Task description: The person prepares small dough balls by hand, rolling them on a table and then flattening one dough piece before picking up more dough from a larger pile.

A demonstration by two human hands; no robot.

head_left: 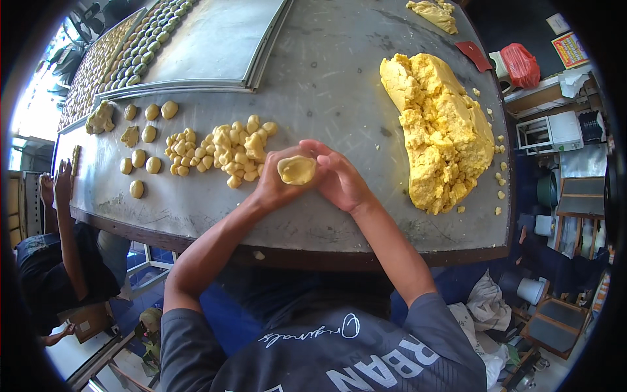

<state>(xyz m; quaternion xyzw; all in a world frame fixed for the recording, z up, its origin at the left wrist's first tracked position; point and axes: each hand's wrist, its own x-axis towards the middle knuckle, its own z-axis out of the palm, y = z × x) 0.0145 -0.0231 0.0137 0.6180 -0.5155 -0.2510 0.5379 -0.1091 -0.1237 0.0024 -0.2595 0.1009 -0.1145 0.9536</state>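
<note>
Cupped in my left hand is a pale yellow piece of dough, pressed into a shallow bowl shape. My right hand rests close against its right side, fingers stretched out and thumb raised; whether it touches the dough, I cannot tell. Just beyond my left hand lies a heap of small dough balls. Farther left, several larger round dough balls sit spaced apart beside a rough dough lump. A big crumbly yellow dough mass stands to the right of my hands.
Metal trays are stacked at the far left, beside rows of shaped pieces. A red scraper and a smaller dough lump lie at the far right of the metal table. Another person's arms reach the table's left end.
</note>
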